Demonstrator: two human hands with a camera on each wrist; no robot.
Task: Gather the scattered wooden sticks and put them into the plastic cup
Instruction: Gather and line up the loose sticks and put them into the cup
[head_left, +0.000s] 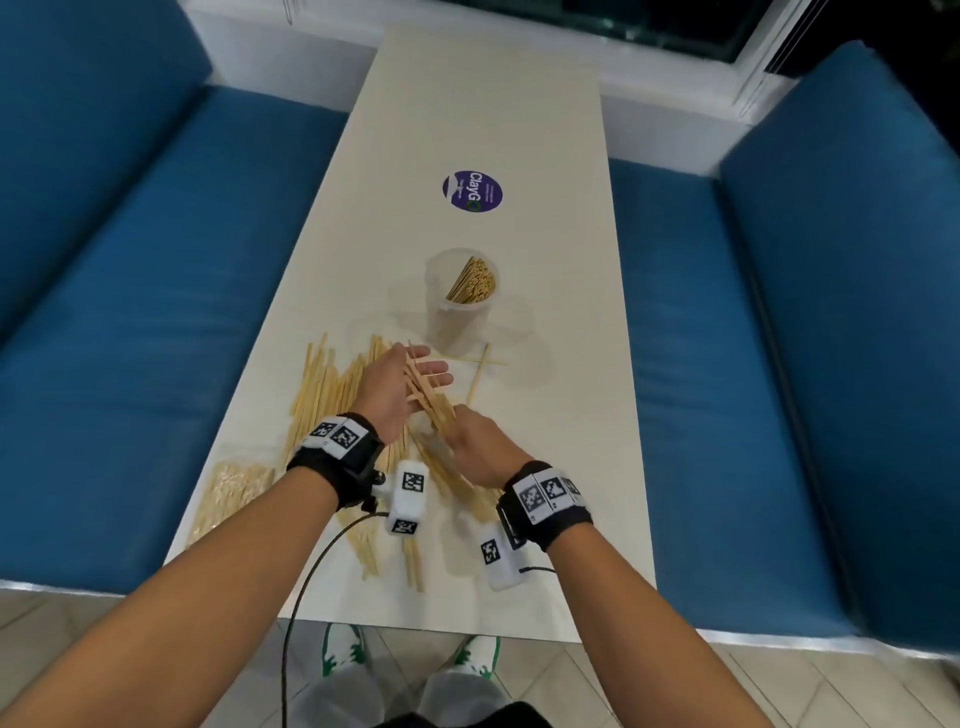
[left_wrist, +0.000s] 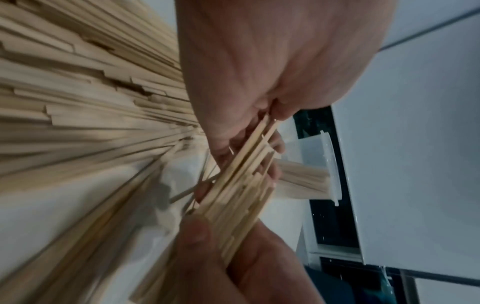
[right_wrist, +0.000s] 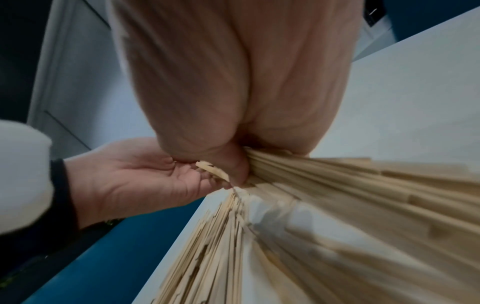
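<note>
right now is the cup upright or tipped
Upright: the plastic cup stands on the table, mouth up, with sticks leaning inside.

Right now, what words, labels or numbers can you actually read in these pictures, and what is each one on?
"ClayG": white letters on the round purple sticker stuck to the table, seen from the head view.
Smaller print on the same sticker: too small to read.
Black-and-white square code markers on the wristbands and the white wrist units: patterns only, no readable text.
Both wrist views: no text.

The right hand (head_left: 475, 448) covers the bundle's (head_left: 434, 402) near end; motion blurs the loose sticks (right_wrist: 350, 205) in both wrist views.
</note>
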